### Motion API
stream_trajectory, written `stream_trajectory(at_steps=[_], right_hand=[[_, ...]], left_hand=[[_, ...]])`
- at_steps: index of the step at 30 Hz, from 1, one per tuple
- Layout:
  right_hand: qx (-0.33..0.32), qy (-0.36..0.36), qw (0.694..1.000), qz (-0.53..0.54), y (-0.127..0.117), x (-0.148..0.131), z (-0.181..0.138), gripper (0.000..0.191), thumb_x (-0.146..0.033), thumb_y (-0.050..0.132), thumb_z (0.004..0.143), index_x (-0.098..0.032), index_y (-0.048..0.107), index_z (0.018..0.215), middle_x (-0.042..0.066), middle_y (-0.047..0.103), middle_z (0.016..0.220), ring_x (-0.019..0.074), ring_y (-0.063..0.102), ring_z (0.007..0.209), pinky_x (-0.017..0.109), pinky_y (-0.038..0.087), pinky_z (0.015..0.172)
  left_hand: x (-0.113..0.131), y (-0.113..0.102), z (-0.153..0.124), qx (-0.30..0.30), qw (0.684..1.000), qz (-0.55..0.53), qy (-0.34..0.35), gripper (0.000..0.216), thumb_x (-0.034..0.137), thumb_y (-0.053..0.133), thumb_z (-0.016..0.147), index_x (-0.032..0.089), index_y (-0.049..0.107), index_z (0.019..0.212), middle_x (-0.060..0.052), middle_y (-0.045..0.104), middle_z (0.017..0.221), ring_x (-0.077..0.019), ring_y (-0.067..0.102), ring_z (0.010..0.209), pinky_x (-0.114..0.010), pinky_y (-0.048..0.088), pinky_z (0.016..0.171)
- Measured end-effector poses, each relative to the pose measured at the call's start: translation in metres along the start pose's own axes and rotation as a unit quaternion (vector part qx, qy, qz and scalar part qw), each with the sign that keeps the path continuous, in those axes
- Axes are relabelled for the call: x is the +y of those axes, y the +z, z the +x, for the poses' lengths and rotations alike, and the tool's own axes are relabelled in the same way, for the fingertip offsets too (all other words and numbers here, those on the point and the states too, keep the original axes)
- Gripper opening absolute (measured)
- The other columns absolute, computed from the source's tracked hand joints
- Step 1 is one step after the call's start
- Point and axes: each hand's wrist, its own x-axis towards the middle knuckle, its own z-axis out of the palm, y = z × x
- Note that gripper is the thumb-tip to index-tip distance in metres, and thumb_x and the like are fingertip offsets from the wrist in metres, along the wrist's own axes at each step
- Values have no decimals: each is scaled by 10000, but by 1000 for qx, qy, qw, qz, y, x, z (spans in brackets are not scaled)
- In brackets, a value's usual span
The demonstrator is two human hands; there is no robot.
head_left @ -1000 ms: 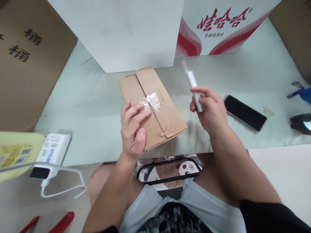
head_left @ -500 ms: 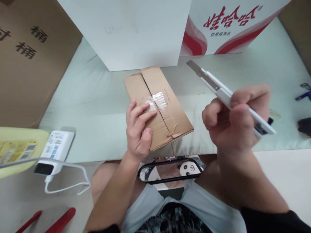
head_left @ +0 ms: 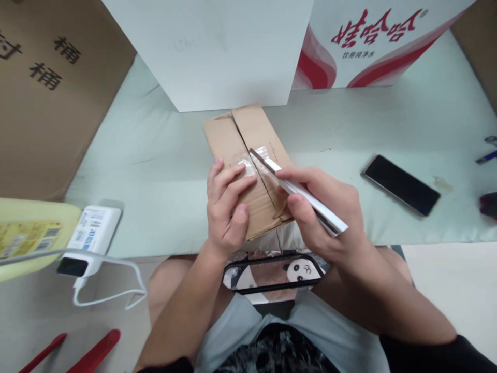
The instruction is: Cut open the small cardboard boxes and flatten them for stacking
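Note:
A small, flat cardboard box [head_left: 261,199] lies at a slant in front of me, its long seam crossed by clear tape [head_left: 244,167]. My left hand [head_left: 227,207] holds its left side, with the fingers spread over the top and onto the tape. Pinched in my right hand [head_left: 330,212] is a white utility knife [head_left: 306,198] with its blade [head_left: 259,156] out. The blade tip is at the tape over the seam; I cannot tell how deep it sits. Part of the box's right side is hidden behind my right hand.
On the right of the pale green covered surface [head_left: 155,166] lies a black phone [head_left: 402,185]. White cartons [head_left: 233,67] stand behind the small box, and a big brown carton [head_left: 58,129] at left. A white power bank [head_left: 91,233] with a cable sits near the left edge.
My right hand has moved left and down with the utility knife, bringing the blade onto the taped seam. The phone it was covering now shows. My left hand stays on the box.

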Motion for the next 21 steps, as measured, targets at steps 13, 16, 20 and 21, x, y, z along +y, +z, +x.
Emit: stream_trajectory(at_steps=[13, 16, 20, 21], right_hand=[[-1, -24, 998, -62, 2, -4, 1, 183, -198, 569, 966, -230, 679, 1109, 17, 798, 916, 116, 689, 641, 236, 527, 605], [-12, -4, 999, -47, 2, -2, 0, 181, -220, 578, 967, -205, 696, 1103, 20, 795, 899, 109, 678, 621, 229, 524, 602], [-12, 24, 999, -19, 3, 1, -1, 195, -254, 588, 973, -188, 712, 1108, 23, 795, 895, 104, 666, 602, 226, 529, 598], [-11, 26, 999, -14, 2, 2, -1, 193, -254, 593, 969, -189, 714, 1104, 23, 795, 892, 103, 661, 596, 228, 528, 593]], left_hand=[[1, 0, 1, -1, 1000, 18, 2, 404, 415, 363, 1052, 269, 644, 1303, -70, 650, 1362, -273, 584, 1347, -586, 303, 1288], [2, 0, 2, 0, 1000, 11, 1, 401, 413, 375, 1053, 258, 652, 1300, -73, 649, 1369, -275, 591, 1337, -577, 302, 1291], [2, 0, 2, -2, 1000, 14, 0, 402, 412, 373, 1051, 267, 652, 1301, -70, 652, 1373, -283, 609, 1318, -596, 306, 1285], [2, 0, 2, -1, 1000, 14, 1, 401, 409, 374, 1049, 269, 651, 1303, -71, 653, 1372, -284, 610, 1318, -596, 309, 1283]])
